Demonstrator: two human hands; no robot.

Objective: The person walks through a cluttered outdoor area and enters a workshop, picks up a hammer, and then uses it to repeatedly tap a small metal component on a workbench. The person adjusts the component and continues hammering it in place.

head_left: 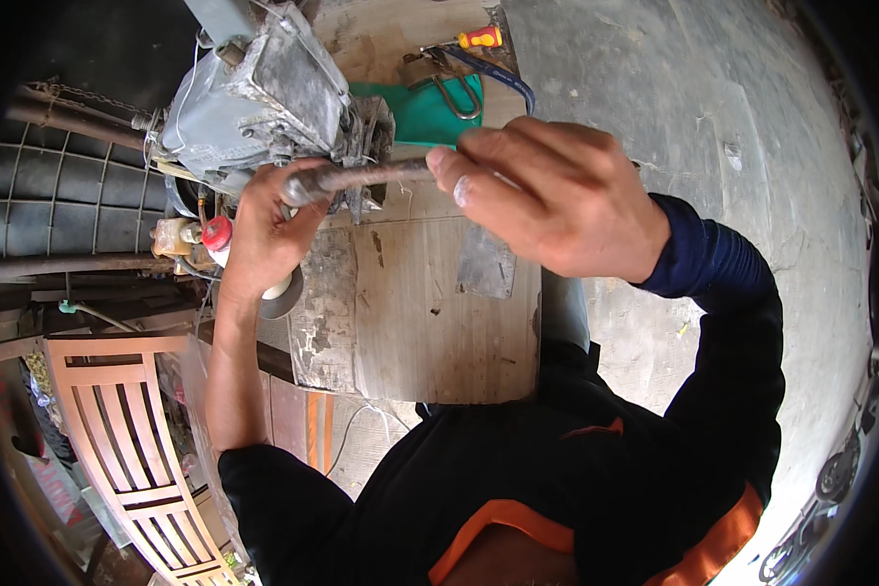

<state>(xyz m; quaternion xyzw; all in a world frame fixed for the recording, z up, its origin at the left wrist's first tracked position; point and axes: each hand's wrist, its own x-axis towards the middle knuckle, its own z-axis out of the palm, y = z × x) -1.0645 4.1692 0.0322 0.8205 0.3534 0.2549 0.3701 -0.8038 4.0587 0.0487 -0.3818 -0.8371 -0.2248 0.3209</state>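
Observation:
My right hand [562,200] is closed around a worn metal bar with a rounded, shiny end [371,176]; I cannot tell its exact kind. The bar points left over the wooden bench, and its rounded end overlaps my left hand in view. My left hand [269,230] is at the lower edge of a grey metal machine [254,107], its fingers curled. Those fingertips are partly hidden behind the bar's end and the machine, so what they grip does not show. Whether the bar touches my left hand is unclear.
On the wooden bench top [410,322] lie a thin metal plate [486,262], a green cloth [381,98], a padlock [420,70], a dark blue strap [503,73] and a red-and-yellow screwdriver [481,37]. A red-capped bottle [217,232] stands left, above a slatted wooden panel [117,420].

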